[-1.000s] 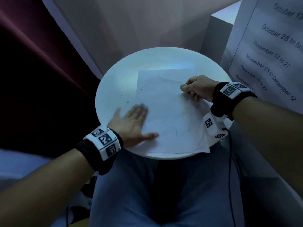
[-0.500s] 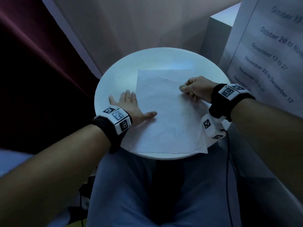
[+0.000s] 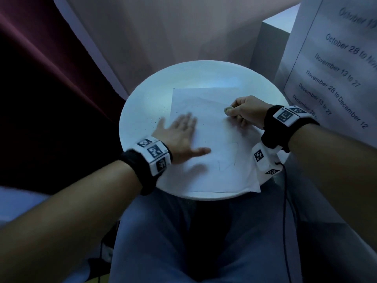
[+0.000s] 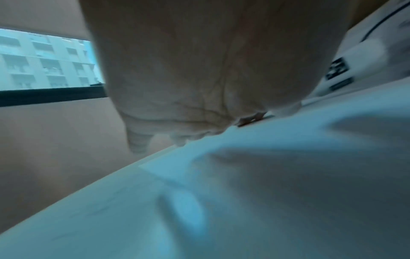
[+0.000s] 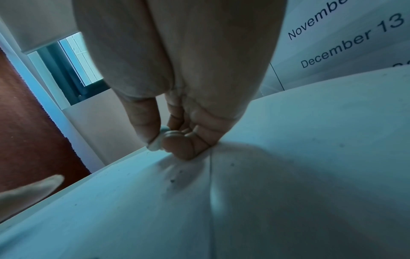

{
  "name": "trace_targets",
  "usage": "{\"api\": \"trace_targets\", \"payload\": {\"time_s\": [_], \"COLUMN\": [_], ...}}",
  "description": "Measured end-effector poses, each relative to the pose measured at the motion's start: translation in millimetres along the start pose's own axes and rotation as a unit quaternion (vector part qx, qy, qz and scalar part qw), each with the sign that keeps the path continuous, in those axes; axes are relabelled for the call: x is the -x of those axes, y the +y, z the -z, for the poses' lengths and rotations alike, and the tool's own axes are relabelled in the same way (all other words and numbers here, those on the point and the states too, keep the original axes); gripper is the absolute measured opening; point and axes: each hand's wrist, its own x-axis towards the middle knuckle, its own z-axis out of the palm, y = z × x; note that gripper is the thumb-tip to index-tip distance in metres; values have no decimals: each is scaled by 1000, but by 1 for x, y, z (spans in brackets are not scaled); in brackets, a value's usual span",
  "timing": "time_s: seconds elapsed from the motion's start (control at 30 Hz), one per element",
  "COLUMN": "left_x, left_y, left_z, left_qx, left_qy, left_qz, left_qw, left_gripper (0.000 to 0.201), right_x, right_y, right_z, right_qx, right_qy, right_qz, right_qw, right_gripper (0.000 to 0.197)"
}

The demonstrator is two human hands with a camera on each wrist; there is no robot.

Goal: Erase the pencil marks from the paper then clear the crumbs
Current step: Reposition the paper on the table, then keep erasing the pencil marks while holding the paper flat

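Observation:
A white sheet of paper (image 3: pixel 214 129) lies on a round white table (image 3: pixel 142 94). Faint pencil marks (image 3: pixel 228 158) show on its lower right part. Dark crumbs (image 3: pixel 157 117) dot the table left of the sheet, and a few lie on the paper (image 5: pixel 173 180). My left hand (image 3: pixel 179 133) lies flat with straight fingers across the paper's left edge, blurred by motion; the left wrist view shows its palm (image 4: pixel 188 87) low over the paper (image 4: pixel 288 175). My right hand (image 3: pixel 244 111) rests at the sheet's upper right edge and pinches a small white eraser (image 5: pixel 155 145) between thumb and forefinger.
A white board printed with dates (image 3: pixel 336 68) stands close on the right, with a grey box (image 3: pixel 269 43) behind it. A dark red curtain (image 3: pixel 51 88) hangs on the left. A black cable (image 3: pixel 285 190) drops from my right wrist past the table's edge, above my lap (image 3: pixel 163 242).
My left hand swept left off the paper onto the table, then came back right onto the sheet's left edge. My right hand has stayed in place with the eraser.

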Motion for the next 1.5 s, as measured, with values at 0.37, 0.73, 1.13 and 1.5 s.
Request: {"api": "trace_targets", "payload": {"time_s": [0.37,0.73,1.13,1.5], "left_x": [-13,5,0,-21], "left_y": [-2,-39,-38,-55], "left_z": [4,-6,-16,-14], "left_qx": [-1,16,63,37], "left_qy": [-7,-15,15,-11], "left_qz": [81,54,-48,-77], "left_qw": [997,998,997,996], "left_gripper": [104,92,119,137], "right_x": [2,-1,-11,37], "right_y": [-2,2,-17,-56], "right_z": [-1,-3,7,-89], "right_qx": [-4,-1,117,416], "right_qy": [3,14,31,-55], "right_qz": [2,11,33,230], "right_qw": [1000,1000,992,878], "right_gripper": [18,18,12,18]}}
